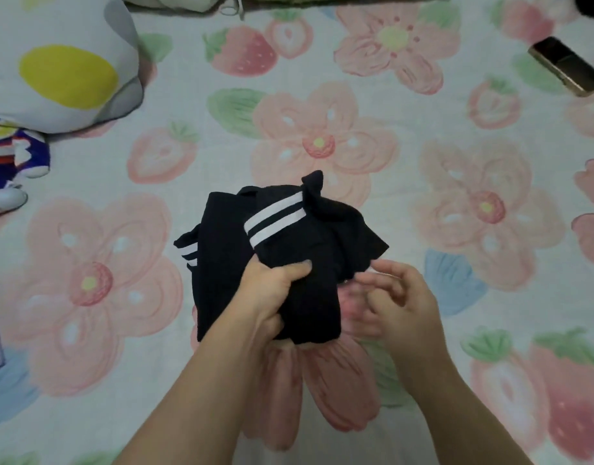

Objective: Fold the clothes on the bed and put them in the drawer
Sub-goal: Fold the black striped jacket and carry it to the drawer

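**Black striped garment on the flowered bed, gripped by the left hand**

At the far left a round white plush cushion with a yellow oval patch and grey edging [61, 68] lies on the bed. Just below it, a small plush figure in blue, red and white [14, 162] reaches in from the frame's edge. Both rest on the quilted pale bed sheet printed with large pink flowers, strawberries and green leaves [322, 135], which fills nearly the whole view.

Along the top edge, right of the cushion, lies a strip of crumpled white and light-green cloth [188, 1].

In the middle, close to the person, is the black fabric garment with paired white stripes [289, 229] — a partly folded bunch, low over the sheet. Whether it touches the sheet cannot be told. The left hand [272, 290] clamps its near edge, thumb across the top and fingers tucked under.

Just to the right, the right hand [403, 297] has loosely curled fingers, with the forefinger tip at the garment's right hem. It is blurred, so whether it pinches the cloth cannot be told. The hands are near each other but apart.

At the upper right, well apart from the garment, a slim dark rectangular object with a gold rim [567, 65] lies tilted on the sheet.
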